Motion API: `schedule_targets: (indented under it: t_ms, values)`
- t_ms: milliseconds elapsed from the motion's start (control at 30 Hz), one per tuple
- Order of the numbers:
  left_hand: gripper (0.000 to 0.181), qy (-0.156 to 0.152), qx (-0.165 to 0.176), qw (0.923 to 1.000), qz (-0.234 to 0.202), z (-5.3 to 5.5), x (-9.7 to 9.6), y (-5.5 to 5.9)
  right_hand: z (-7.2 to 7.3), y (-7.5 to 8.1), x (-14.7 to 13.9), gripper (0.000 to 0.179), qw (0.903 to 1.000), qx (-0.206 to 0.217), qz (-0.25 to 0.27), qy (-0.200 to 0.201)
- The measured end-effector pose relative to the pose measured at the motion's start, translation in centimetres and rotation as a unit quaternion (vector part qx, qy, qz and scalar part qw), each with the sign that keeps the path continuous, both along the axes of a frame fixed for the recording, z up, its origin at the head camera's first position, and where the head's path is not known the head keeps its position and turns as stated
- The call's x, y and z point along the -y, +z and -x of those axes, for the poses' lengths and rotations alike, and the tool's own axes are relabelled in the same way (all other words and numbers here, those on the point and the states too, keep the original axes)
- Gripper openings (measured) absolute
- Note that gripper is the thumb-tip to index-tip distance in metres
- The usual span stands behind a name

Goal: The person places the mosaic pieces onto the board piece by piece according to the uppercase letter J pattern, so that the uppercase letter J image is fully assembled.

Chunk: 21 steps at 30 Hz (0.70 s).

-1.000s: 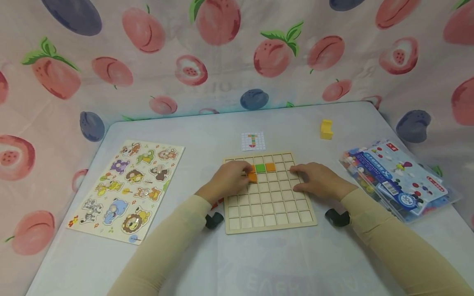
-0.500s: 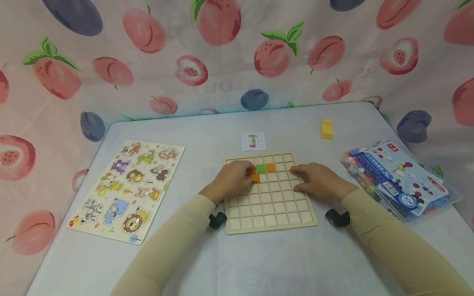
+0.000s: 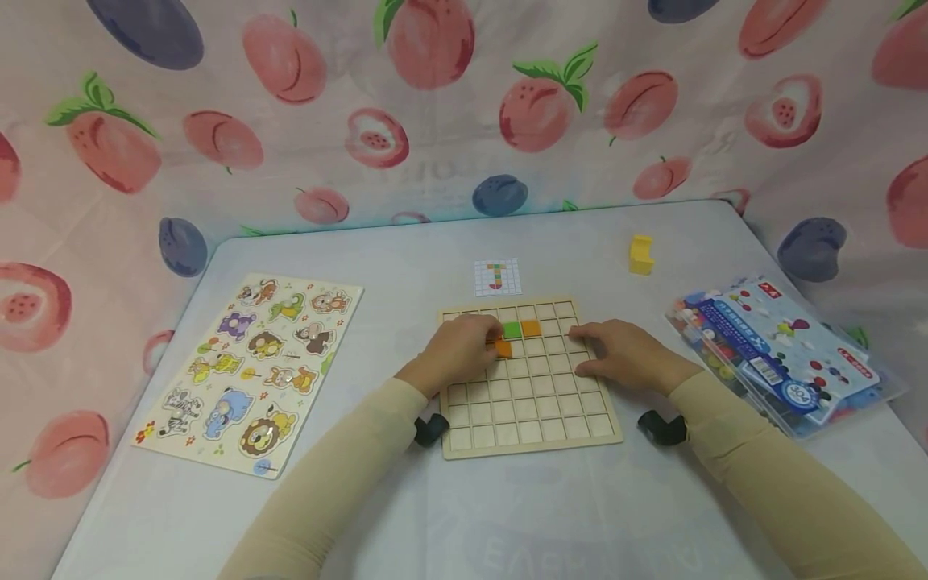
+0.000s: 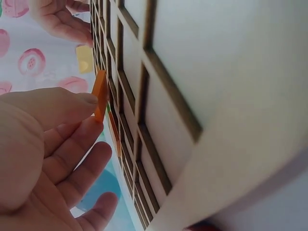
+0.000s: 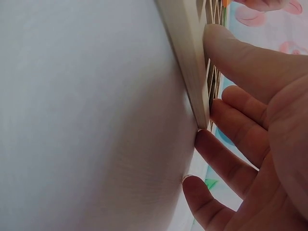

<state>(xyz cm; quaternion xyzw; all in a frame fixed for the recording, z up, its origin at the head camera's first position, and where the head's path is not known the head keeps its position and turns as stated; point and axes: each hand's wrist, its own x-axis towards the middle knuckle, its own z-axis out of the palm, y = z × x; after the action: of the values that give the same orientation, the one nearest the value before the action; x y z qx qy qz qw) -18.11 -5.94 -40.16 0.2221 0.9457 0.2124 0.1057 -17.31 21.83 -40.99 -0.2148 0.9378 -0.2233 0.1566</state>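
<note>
My left hand (image 3: 461, 346) pinches a small orange square tile (image 4: 99, 96) between thumb and fingers, tilted close over the wooden grid board (image 3: 532, 431). In the head view, that held tile (image 3: 503, 349) shows at the fingertips. Beside it, a green tile (image 3: 512, 329) and another orange tile (image 3: 532, 328) lie in a row of the grid. A further orange tile (image 4: 114, 132) lies in the grid past the fingertips in the left wrist view. My right hand (image 3: 629, 352) rests at the board's right edge, its thumb (image 5: 224, 41) on the rim and its fingers spread.
Behind the board lies a small pattern card (image 3: 497, 276). A yellow block (image 3: 641, 255) stands at the back right, near a clear plastic box (image 3: 783, 354). An animal puzzle board (image 3: 250, 374) lies on the left. Something red (image 4: 203, 227) peeks out by the board's near edge.
My left hand has shifted slightly right with the orange tile, now nearer the green tile's column. The red thing at the board's left edge is now hidden in the head view. My right hand stays put.
</note>
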Motion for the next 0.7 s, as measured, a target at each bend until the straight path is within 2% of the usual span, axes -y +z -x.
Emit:
schedule_targets:
  t_ms: [400, 700]
  values:
    - [0.031, 0.006, 0.022, 0.9997, 0.008, 0.11, -0.63, 0.02, 0.09, -0.18, -0.06, 0.061, 1.0, -0.001, 0.003, -0.001]
    - [0.031, 0.007, 0.019, 0.9996, 0.018, 0.2, -1.0, 0.11, 0.08, -0.11, -0.04, 0.062, 1.0, 0.001, 0.003, -0.003]
